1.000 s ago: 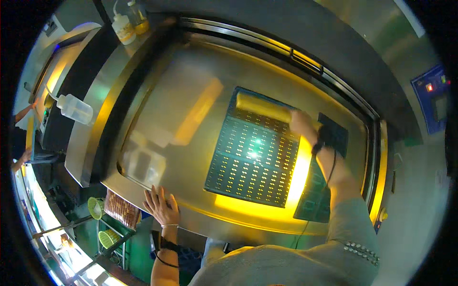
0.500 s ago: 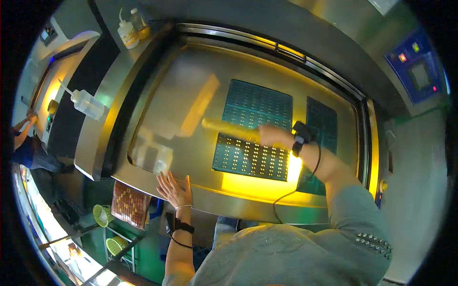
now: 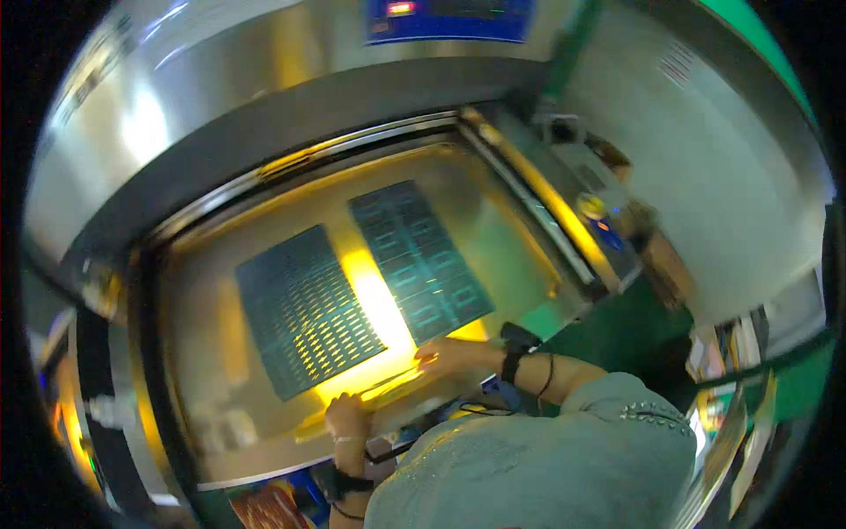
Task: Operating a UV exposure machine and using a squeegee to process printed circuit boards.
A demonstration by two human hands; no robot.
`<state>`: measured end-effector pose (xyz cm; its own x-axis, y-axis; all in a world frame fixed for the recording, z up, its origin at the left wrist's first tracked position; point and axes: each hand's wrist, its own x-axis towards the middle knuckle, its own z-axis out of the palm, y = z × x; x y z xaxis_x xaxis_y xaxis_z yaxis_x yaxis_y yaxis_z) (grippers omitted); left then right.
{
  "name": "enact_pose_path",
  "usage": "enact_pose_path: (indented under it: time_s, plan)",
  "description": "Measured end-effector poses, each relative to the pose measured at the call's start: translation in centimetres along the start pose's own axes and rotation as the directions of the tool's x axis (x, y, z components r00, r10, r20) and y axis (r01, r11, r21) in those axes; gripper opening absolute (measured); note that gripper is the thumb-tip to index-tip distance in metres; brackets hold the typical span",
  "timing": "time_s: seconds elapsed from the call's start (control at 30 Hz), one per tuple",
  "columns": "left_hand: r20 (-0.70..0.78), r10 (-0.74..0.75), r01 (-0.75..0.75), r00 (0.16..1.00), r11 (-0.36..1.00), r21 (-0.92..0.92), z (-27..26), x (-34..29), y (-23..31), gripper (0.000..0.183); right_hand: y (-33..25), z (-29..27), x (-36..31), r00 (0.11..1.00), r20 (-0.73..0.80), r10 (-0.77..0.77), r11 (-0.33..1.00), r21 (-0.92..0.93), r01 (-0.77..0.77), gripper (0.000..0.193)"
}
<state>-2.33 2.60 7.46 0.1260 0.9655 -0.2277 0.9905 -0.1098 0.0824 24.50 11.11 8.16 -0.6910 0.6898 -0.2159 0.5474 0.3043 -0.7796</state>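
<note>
A yellow rod (image 3: pixel 392 385), smeared by motion, lies low over the near edge of the steel worktop. My right hand (image 3: pixel 456 355) is closed at its right end. At its left end my left hand (image 3: pixel 346 414) has its fingers curled in, apparently round it. Just beyond my hands lie two dark green circuit board panels on the worktop. The left panel (image 3: pixel 308 309) carries rows of small shiny pads; the right panel (image 3: pixel 419 260) shows larger rectangular outlines. Bright yellow light glares on the steel between them.
A metal frame (image 3: pixel 560 207) borders the recessed worktop (image 3: pixel 502 229). Behind it rises a steel hood with a blue control panel (image 3: pixel 449 22). To the right are boxes and a pale wall (image 3: pixel 731 203). A blurred white bottle (image 3: pixel 110 410) stands on the left ledge.
My view has swung to the right. My right hand has come back from over the panels to the near edge with the yellow rod. My left hand, earlier spread flat, is now curled.
</note>
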Motion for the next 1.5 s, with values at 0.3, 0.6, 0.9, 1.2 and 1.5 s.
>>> enact_pose_path:
  time_s: [0.3,0.6,0.9,1.2,1.5]
  plan:
    - [-0.212,0.108,-0.101,0.971,0.994,0.044,4.2,1.7,6.1,0.026,22.6,-21.2,-26.8,0.169,-0.985,0.029,0.317,-0.151,-0.936,0.035]
    - [-0.226,0.116,-0.115,0.967,0.993,0.015,2.8,1.6,11.7,0.024,25.2,-23.7,-30.8,-0.052,-0.966,0.253,0.331,0.137,-0.934,0.025]
    - [-0.113,0.137,-0.137,0.984,0.991,0.003,-3.7,-1.9,14.6,0.018,12.9,-17.3,-28.6,0.65,-0.753,0.102,0.905,-0.201,-0.374,0.032]
    - [0.093,0.337,-0.332,0.937,0.941,-0.066,2.1,-5.2,18.5,0.021,7.5,4.0,-18.8,0.998,0.052,0.019,0.963,-0.271,-0.004,0.035]
    - [-0.001,-0.25,0.244,0.968,0.946,-0.213,11.1,-13.4,12.2,0.036,23.9,9.3,-18.7,0.947,-0.313,0.071,0.93,-0.323,-0.177,0.027]
